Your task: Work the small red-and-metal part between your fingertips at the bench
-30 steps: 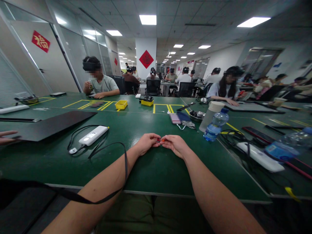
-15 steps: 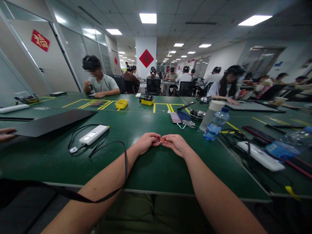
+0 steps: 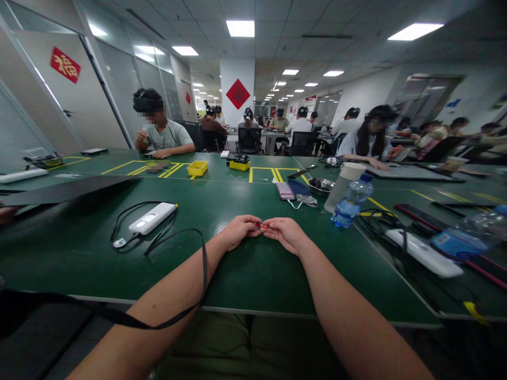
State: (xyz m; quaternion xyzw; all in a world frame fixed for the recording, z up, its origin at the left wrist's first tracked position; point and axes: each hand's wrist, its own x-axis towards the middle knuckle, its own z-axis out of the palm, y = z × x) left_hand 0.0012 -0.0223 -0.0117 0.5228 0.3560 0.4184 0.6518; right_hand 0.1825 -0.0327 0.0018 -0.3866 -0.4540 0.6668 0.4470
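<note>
Close together over the green table (image 3: 253, 285), my two hands meet fingertip to fingertip. My left hand (image 3: 238, 231) is closed in a pinch on a small red piece (image 3: 257, 226), mostly covered by the fingers. A small orange piece (image 3: 264, 226) shows between the thumb and fingers of my right hand (image 3: 285, 234), which is pinched too. Both pieces are too small to tell their kind, and I cannot tell whether they touch. A black strap (image 3: 205, 264) hangs across my left forearm.
To the left lies a white power bank (image 3: 153, 218) with a black cable. A water bottle (image 3: 352, 201), a pale tumbler (image 3: 344, 186) and a metal bowl (image 3: 321, 186) stand to the right. Yellow trays (image 3: 197, 169) sit farther back. Co-workers sit across the table.
My hands have stayed almost in place, still pinching. At the far left, the dark flat panel beside another person's hand has shifted left and down.
</note>
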